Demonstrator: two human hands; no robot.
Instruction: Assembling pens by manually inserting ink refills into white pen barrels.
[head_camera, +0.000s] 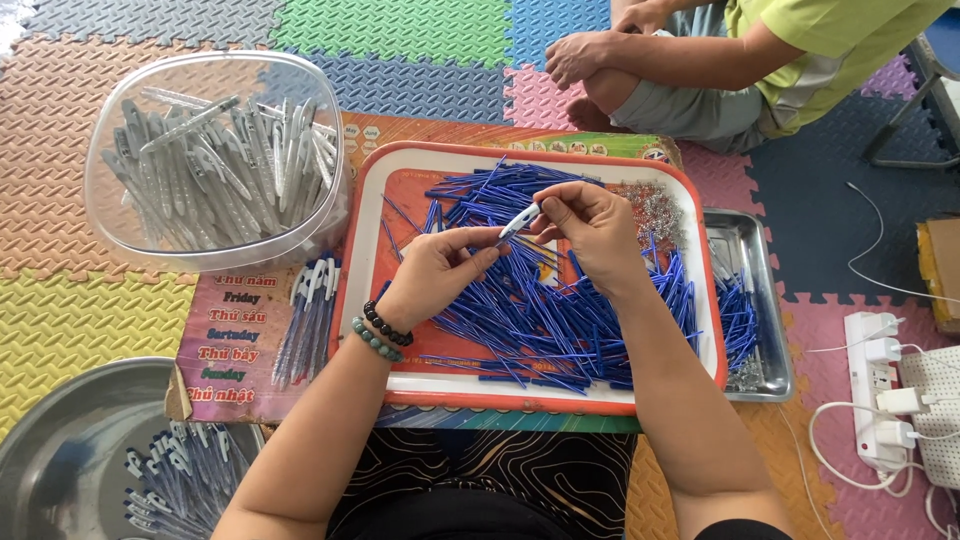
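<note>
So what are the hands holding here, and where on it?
Both hands hold one white pen barrel above the orange tray: left hand at its lower end, right hand fingers at the upper end.

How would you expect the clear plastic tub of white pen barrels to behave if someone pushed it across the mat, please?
The clear tub is wide and low, so it probably slides rather than tips. The foam mat is textured, so it may drag. The white barrels lie loosely heaped and would likely shift and rattle.

Blue refills (540, 320) heaped on an orange-rimmed tray (350, 240). Clear tub (110, 220) of grey-white barrels (215, 170). Floor mats (70, 320) in yellow, orange, green, blue, pink.
</note>
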